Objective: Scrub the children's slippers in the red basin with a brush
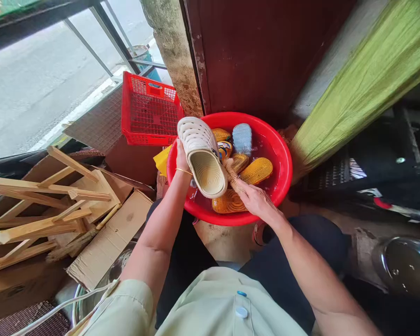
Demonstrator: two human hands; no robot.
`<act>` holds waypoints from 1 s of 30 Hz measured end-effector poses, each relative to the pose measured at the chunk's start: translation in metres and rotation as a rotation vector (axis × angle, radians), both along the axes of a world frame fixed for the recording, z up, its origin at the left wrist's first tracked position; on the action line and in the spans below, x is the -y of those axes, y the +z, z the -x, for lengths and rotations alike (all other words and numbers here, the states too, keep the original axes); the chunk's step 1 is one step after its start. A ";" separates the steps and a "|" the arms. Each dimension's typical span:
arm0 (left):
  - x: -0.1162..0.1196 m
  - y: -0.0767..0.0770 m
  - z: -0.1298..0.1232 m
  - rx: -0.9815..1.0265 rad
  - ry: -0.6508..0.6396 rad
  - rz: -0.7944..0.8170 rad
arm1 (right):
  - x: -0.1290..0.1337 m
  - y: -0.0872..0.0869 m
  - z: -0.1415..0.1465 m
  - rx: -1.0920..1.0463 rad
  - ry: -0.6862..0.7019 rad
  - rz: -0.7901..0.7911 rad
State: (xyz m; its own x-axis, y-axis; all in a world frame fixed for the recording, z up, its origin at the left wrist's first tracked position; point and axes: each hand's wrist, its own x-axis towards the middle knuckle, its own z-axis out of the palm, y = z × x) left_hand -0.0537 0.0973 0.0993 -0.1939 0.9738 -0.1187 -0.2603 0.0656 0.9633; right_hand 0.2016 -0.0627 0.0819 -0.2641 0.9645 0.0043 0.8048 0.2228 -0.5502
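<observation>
A cream clog [199, 137] with holes across its upper is tilted over the red basin [283, 163], its opening facing me. My left hand [182, 157] is closed on its left side, the fingers mostly hidden behind it. In my right hand [256, 199] is a tan scrub brush [234, 179], its bristles against or very near the clog's right side. Water fills the basin. In it lie a light blue shoe [242, 138], sole up, and several yellow shoes, among them a yellow sole [257, 171] to the right and a yellow shoe [227, 203] under the clog.
Behind the basin to the left stands a red plastic crate [152, 112]. Wooden stools [63, 196] and a cardboard piece [112, 238] lie at the left. A green cloth [364, 88] hangs at the right, above a metal pot [406, 266]. My knees flank the basin.
</observation>
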 end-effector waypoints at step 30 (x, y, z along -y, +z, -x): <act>0.047 -0.005 -0.044 0.245 -0.148 0.152 | -0.004 0.030 0.010 0.144 0.020 -0.009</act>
